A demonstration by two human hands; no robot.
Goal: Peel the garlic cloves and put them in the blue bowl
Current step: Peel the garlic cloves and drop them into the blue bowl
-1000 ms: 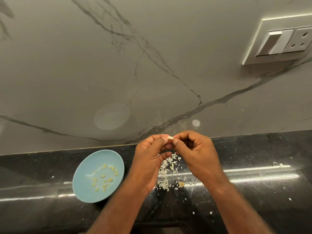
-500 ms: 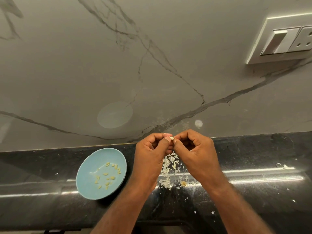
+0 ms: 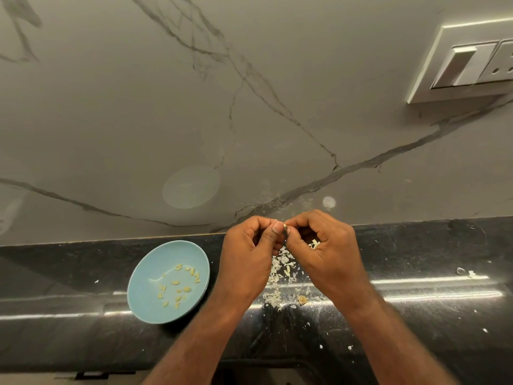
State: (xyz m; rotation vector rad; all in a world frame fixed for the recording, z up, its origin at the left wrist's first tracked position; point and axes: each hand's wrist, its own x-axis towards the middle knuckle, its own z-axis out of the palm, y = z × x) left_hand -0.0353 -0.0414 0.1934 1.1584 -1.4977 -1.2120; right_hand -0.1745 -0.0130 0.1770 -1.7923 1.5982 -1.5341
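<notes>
Mid-frame over the counter [image 3: 416,315], left hand [image 3: 247,259] and right hand [image 3: 326,254] pinching one garlic clove [image 3: 284,225], blue bowl [image 3: 155,262] lower left, peel scraps [image 3: 279,269] underneath

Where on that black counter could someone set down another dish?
Barest: the counter left of the blue bowl, and the stretch right of the right hand, bar stray flecks. Crowded: the peel pile beneath that hand and the left hand, both pinching a garlic clove.
</notes>
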